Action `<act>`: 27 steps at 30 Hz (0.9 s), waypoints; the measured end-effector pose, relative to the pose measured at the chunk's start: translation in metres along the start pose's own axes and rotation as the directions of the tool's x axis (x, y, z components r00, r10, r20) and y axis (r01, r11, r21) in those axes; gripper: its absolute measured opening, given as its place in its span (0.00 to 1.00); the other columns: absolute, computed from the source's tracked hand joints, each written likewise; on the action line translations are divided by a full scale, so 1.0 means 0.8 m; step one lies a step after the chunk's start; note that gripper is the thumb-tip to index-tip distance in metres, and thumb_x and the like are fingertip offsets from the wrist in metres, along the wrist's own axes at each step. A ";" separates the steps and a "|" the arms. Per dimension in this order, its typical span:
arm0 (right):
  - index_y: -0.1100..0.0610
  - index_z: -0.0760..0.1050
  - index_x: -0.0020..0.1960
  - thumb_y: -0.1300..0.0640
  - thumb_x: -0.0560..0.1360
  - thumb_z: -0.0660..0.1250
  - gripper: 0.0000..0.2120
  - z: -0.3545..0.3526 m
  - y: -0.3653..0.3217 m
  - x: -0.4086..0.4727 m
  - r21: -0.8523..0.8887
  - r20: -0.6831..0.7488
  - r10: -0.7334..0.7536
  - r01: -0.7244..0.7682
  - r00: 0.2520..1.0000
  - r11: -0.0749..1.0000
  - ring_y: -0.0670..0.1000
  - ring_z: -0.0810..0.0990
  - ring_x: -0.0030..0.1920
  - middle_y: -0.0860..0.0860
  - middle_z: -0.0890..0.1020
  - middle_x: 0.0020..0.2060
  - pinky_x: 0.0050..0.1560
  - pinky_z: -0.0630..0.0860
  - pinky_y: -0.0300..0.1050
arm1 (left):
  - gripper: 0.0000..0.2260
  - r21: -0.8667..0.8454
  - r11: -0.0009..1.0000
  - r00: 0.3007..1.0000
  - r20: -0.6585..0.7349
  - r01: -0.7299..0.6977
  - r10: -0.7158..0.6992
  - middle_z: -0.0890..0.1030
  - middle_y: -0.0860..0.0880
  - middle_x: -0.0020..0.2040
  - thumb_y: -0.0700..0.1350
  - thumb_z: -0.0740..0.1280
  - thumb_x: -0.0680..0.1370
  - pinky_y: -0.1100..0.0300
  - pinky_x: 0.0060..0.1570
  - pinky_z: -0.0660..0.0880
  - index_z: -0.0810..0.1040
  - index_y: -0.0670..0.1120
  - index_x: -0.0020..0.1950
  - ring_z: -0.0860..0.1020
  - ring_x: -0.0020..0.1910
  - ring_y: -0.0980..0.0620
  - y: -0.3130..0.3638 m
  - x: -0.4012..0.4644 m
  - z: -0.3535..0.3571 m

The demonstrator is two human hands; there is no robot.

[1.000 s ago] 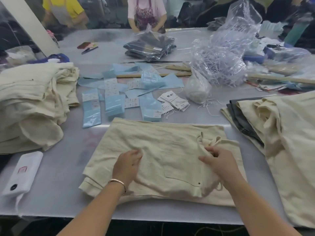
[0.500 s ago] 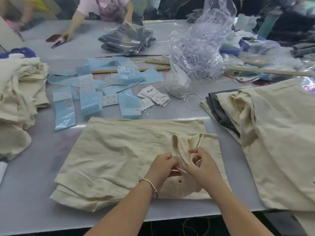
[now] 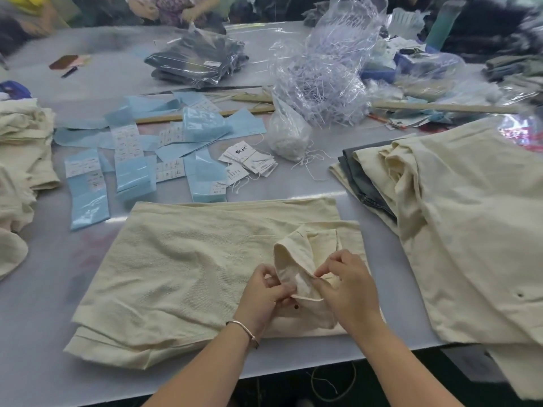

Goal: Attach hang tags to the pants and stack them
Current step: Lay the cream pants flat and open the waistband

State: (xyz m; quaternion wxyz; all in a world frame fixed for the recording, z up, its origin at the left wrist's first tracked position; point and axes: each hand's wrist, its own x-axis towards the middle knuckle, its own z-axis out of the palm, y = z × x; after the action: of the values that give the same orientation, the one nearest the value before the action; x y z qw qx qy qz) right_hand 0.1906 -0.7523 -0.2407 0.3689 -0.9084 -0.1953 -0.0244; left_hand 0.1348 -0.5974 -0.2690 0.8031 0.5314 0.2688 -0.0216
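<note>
A folded pair of cream cotton pants (image 3: pixel 188 268) lies flat on the grey table (image 3: pixel 44 318), near the front edge. Both hands meet at its right part, where a cream fabric flap (image 3: pixel 293 257) is lifted up from the pants. The left hand (image 3: pixel 261 295), with a thin silver bracelet (image 3: pixel 244 330) on the wrist, pinches the lower edge of the flap with curled fingers. The right hand (image 3: pixel 349 289) holds the same flap from the other side, thumb and fingers closed on the cloth. A small dark button (image 3: pixel 296 306) shows just under the left fingers. A bundle of white paper hang tags (image 3: pixel 249 161) lies further back, well apart from the hands. A pile of cream pants (image 3: pixel 470 230) rests on the right.
</note>
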 end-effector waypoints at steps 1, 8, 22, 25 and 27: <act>0.54 0.80 0.37 0.62 0.66 0.78 0.07 0.002 -0.002 0.000 0.002 0.022 -0.023 0.023 0.999 1.000 0.47 0.74 0.43 0.44 0.77 0.38 0.41 0.70 0.36 | 0.15 0.044 0.998 0.999 -0.024 -0.045 0.046 0.76 0.42 0.36 0.27 0.69 0.72 0.54 0.35 0.77 0.66 0.43 0.42 0.78 0.37 0.45 -0.002 -0.002 -0.001; 0.55 0.80 0.35 0.62 0.64 0.78 0.07 0.013 0.000 -0.006 -0.018 0.013 -0.068 0.068 0.998 0.998 0.48 0.75 0.37 0.46 0.80 0.34 0.38 0.73 0.44 | 0.11 0.100 0.993 0.997 -0.030 -0.069 0.072 0.85 0.43 0.42 0.30 0.67 0.73 0.60 0.36 0.80 0.83 0.43 0.47 0.84 0.41 0.49 -0.010 -0.009 0.003; 0.52 0.76 0.38 0.61 0.68 0.76 0.09 0.008 0.014 -0.011 0.090 -0.032 -0.054 0.057 0.998 0.994 0.43 0.75 0.36 0.40 0.76 0.32 0.35 0.71 0.39 | 0.04 0.006 0.994 0.979 0.175 0.109 -0.108 0.81 0.40 0.39 0.37 0.73 0.69 0.42 0.46 0.81 0.81 0.36 0.41 0.81 0.40 0.42 0.003 -0.004 -0.005; 0.50 0.75 0.38 0.60 0.70 0.74 0.09 0.002 0.017 -0.011 0.116 -0.037 -0.059 0.063 0.998 0.991 0.44 0.76 0.36 0.42 0.76 0.32 0.34 0.72 0.42 | 0.01 -0.053 0.990 0.972 0.206 0.129 -0.115 0.82 0.41 0.38 0.35 0.72 0.68 0.49 0.47 0.81 0.83 0.38 0.38 0.81 0.39 0.45 0.007 -0.005 -0.007; 0.50 0.75 0.39 0.59 0.71 0.74 0.09 -0.003 0.018 -0.009 0.132 -0.026 -0.066 0.069 0.997 0.989 0.44 0.76 0.37 0.42 0.77 0.33 0.35 0.73 0.42 | 0.02 -0.084 0.989 0.971 0.218 0.119 -0.098 0.82 0.43 0.36 0.35 0.71 0.68 0.58 0.44 0.80 0.84 0.39 0.37 0.82 0.37 0.49 0.009 -0.008 -0.006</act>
State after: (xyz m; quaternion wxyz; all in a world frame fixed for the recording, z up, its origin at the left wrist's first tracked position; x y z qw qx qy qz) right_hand 0.1896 -0.7653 -0.2499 0.4295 -0.8744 -0.2231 -0.0334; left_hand 0.1296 -0.5921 -0.2611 0.8495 0.4712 0.2106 -0.1096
